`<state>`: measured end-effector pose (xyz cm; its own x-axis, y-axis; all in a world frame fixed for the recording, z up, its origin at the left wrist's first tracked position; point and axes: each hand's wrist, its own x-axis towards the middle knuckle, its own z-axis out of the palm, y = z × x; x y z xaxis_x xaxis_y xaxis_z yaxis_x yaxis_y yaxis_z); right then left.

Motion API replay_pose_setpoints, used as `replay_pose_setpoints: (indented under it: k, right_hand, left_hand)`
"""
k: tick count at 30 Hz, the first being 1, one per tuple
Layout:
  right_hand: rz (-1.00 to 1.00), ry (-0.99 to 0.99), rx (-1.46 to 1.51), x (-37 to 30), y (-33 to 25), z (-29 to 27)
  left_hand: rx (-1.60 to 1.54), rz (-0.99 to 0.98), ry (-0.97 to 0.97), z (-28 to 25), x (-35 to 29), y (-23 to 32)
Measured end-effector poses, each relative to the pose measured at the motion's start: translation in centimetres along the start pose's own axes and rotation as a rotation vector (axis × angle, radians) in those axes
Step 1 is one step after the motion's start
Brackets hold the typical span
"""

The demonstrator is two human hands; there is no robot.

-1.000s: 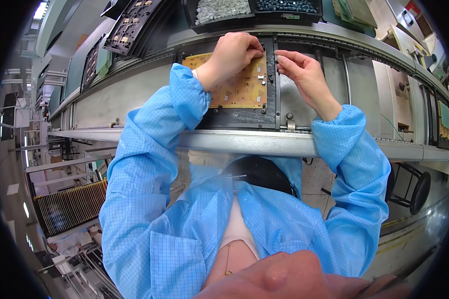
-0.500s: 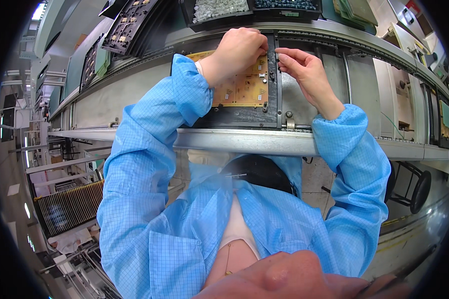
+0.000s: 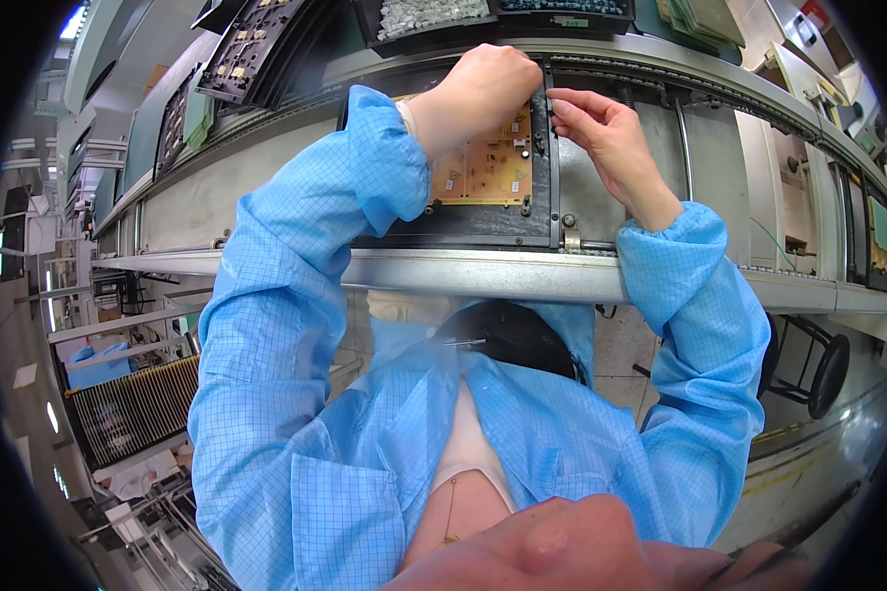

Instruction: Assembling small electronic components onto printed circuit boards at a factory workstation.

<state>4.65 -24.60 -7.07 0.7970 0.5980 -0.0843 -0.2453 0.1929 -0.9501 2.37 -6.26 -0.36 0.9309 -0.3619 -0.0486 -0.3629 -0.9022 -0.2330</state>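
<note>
Bare metal forms the bed of the conveyor in the head view, running left to right behind a pale near rail. On the far side stand a bin of white parts and, right of it, a bin of blue parts; a dark tray bearing small pale pieces sits at far left. In the room, a slotted rack stands to the near left and a black stool to the right.

A yellow-brown board lies inside a black frame on the conveyor. The left hand arches over its far part, covering much of it; those fingers bend away out of sight, so I cannot tell how open they are or what they hold. The right hand is just right of the board, thumb and index tips almost meeting by the frame's right edge, apart from the board. Whether something tiny sits between them, I cannot tell.
</note>
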Motion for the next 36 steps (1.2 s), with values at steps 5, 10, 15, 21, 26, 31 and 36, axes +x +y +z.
replay_pose_setpoints:
  k: [5, 10, 15, 21, 26, 31, 36]
  right_hand:
    - [0.016, 0.018, 0.003, 0.0, -0.1, -0.2]
    - [0.032, 0.033, 0.001, -0.2, -0.5, -0.4]
    - [0.041, 0.049, 0.025, -0.2, -0.4, -1.0]
    - [0.037, 0.049, 0.020, -0.2, -0.5, -0.8]
    - [0.026, 0.045, 0.013, -0.2, -0.5, -1.0]
    - [0.010, 0.050, -0.002, -0.2, -0.4, -0.9]
    - [-0.004, 0.066, -0.015, -0.3, -0.4, -1.0]
  left_hand:
    - [-0.077, 0.009, -0.004, -0.3, 0.1, 0.1]
    - [-0.289, 0.016, 0.071, 0.7, 0.1, -1.0]
    - [-0.627, -0.015, 0.136, 1.9, 0.2, -1.7]
    - [-0.613, -0.039, 0.184, 2.3, -0.1, -1.5]
    - [-0.548, -0.036, 0.260, 3.2, -0.1, -0.8]
    - [-0.548, 0.008, 0.350, 3.2, -0.4, -0.3]
    - [-0.604, -0.102, 0.380, 3.3, -0.7, 0.5]
